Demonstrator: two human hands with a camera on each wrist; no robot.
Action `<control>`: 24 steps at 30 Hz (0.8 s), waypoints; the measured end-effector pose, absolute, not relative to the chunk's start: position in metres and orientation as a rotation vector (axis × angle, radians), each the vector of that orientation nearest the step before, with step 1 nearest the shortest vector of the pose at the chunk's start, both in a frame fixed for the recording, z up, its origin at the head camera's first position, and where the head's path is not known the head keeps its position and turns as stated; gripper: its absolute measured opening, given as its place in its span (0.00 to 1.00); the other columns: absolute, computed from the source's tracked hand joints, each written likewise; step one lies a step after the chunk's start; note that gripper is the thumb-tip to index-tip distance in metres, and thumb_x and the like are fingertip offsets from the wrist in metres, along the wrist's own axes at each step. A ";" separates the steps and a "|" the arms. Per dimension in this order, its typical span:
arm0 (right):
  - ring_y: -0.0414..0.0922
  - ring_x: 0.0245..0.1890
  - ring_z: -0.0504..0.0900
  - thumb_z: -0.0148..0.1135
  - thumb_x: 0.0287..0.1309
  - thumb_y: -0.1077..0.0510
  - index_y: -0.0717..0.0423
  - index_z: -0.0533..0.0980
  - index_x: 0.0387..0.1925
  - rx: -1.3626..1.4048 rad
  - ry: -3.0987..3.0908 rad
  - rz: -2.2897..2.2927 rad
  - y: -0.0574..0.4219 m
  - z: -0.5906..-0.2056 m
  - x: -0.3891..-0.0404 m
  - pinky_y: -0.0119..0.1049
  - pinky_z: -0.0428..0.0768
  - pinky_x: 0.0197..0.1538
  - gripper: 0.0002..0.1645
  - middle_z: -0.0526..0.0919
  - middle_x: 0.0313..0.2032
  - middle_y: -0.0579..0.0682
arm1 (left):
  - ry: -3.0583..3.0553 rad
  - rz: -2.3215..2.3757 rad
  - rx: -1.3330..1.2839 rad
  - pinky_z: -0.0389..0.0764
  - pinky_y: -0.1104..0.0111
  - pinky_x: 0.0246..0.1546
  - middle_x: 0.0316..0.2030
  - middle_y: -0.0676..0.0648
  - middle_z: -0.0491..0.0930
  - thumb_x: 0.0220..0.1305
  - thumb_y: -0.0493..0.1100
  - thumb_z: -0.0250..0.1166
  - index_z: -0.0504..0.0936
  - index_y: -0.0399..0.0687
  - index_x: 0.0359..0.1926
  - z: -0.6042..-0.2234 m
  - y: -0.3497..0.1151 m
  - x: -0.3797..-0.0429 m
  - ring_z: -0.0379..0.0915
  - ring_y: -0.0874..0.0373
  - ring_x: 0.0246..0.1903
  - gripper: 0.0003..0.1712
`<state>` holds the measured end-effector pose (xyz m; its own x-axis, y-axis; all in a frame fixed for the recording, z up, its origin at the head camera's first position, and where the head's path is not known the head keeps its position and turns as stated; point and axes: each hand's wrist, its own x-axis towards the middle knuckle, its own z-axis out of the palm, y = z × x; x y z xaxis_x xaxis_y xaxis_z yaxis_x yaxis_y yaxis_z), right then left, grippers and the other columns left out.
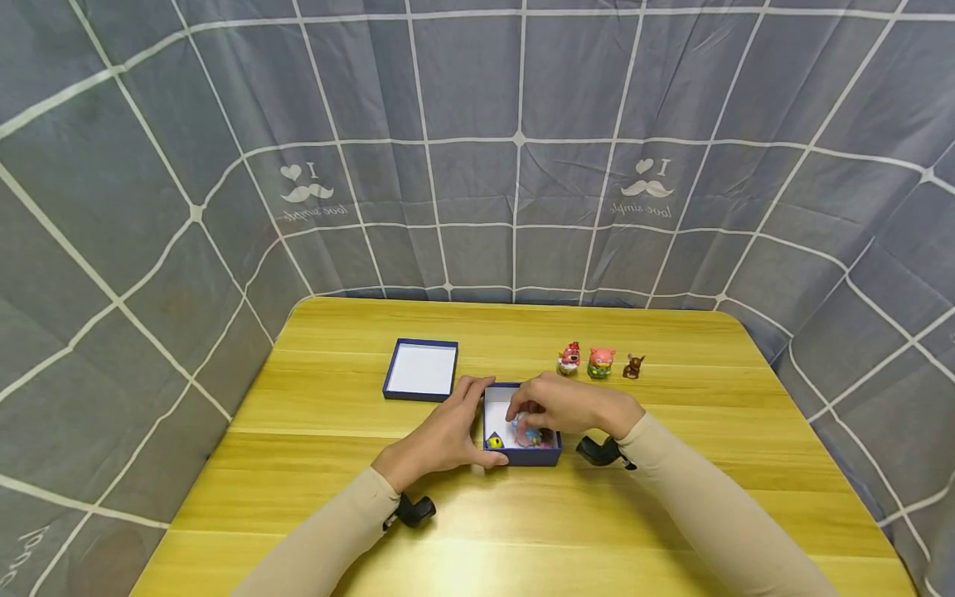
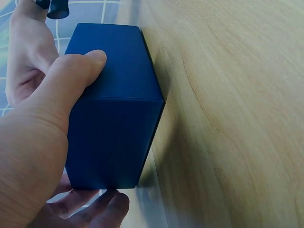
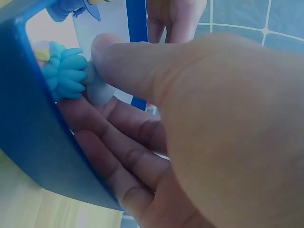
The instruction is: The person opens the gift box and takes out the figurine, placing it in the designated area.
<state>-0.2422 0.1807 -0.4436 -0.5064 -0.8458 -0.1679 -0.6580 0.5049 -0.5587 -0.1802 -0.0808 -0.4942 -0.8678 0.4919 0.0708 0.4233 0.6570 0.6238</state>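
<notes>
An uncovered dark blue box (image 1: 533,457) with a white inside stands on the table. My left hand (image 1: 446,431) grips it from the left, thumb (image 2: 80,66) on the near wall and fingers round the far wall. Inside the box, my right hand (image 1: 570,404) pinches a small figurine (image 3: 69,73) with teal petal-like lobes and a pale grey part, between thumb and fingers. Fingers and box wall hide much of it. A small yellow figurine (image 1: 495,442) sits in the box's near left corner. Part of a purple-blue figurine (image 3: 66,7) shows at the top of the right wrist view.
The box's lid (image 1: 421,370) lies with its white inside up, behind and left of the box. Behind and right stand a red-and-white figurine (image 1: 569,360), a pink-and-green one (image 1: 600,363) and a brown animal figurine (image 1: 633,366). A grey gridded curtain (image 1: 477,191) surrounds the wooden table (image 1: 485,531).
</notes>
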 end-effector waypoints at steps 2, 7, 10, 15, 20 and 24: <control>0.31 0.39 0.87 0.68 0.86 0.60 0.58 0.91 0.60 -1.258 2.336 -0.611 0.181 -0.443 -0.242 0.30 0.89 0.48 0.13 0.95 0.47 0.45 | 2.762 0.997 0.762 0.84 0.47 0.78 0.82 0.34 0.67 0.59 0.61 0.93 0.58 0.38 0.92 -0.493 -0.081 -0.180 0.81 0.41 0.71 0.75; 0.30 0.41 0.85 0.69 0.85 0.60 0.59 0.91 0.61 -1.296 2.369 -0.623 0.184 -0.441 -0.241 0.30 0.88 0.49 0.13 0.95 0.51 0.47 | 2.759 0.992 0.762 0.83 0.48 0.78 0.81 0.35 0.67 0.59 0.60 0.93 0.57 0.38 0.93 -0.492 -0.081 -0.179 0.80 0.42 0.71 0.75; 0.31 0.41 0.85 0.70 0.85 0.59 0.58 0.91 0.62 -1.303 2.382 -0.638 0.184 -0.441 -0.241 0.30 0.88 0.49 0.13 0.94 0.51 0.48 | 2.760 0.995 0.767 0.83 0.48 0.78 0.81 0.34 0.67 0.59 0.60 0.93 0.58 0.38 0.92 -0.493 -0.081 -0.180 0.80 0.42 0.71 0.75; 0.32 0.41 0.84 0.72 0.83 0.58 0.57 0.91 0.61 -1.317 2.406 -0.653 0.186 -0.442 -0.241 0.30 0.87 0.48 0.14 0.93 0.51 0.48 | 2.766 0.994 0.770 0.83 0.48 0.79 0.81 0.35 0.67 0.59 0.61 0.93 0.58 0.39 0.93 -0.493 -0.081 -0.181 0.80 0.42 0.72 0.75; 0.32 0.42 0.82 0.73 0.82 0.57 0.57 0.91 0.61 -1.325 2.437 -0.650 0.187 -0.442 -0.240 0.29 0.85 0.47 0.14 0.91 0.51 0.48 | 2.769 0.987 0.774 0.83 0.48 0.79 0.82 0.35 0.67 0.59 0.61 0.92 0.58 0.39 0.93 -0.492 -0.082 -0.181 0.80 0.41 0.72 0.75; 0.33 0.43 0.82 0.74 0.82 0.59 0.57 0.91 0.61 -1.323 2.454 -0.658 0.188 -0.442 -0.239 0.30 0.86 0.48 0.14 0.91 0.52 0.48 | 2.769 0.981 0.774 0.83 0.48 0.79 0.82 0.35 0.67 0.59 0.62 0.92 0.58 0.40 0.93 -0.492 -0.081 -0.181 0.81 0.41 0.72 0.75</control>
<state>-0.2391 0.1881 -0.4416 -0.5433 -0.8391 -0.0266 -0.7132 0.4780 -0.5126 -0.1813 -0.0815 -0.4925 -0.8653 0.4963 0.0699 0.4296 0.6625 0.6136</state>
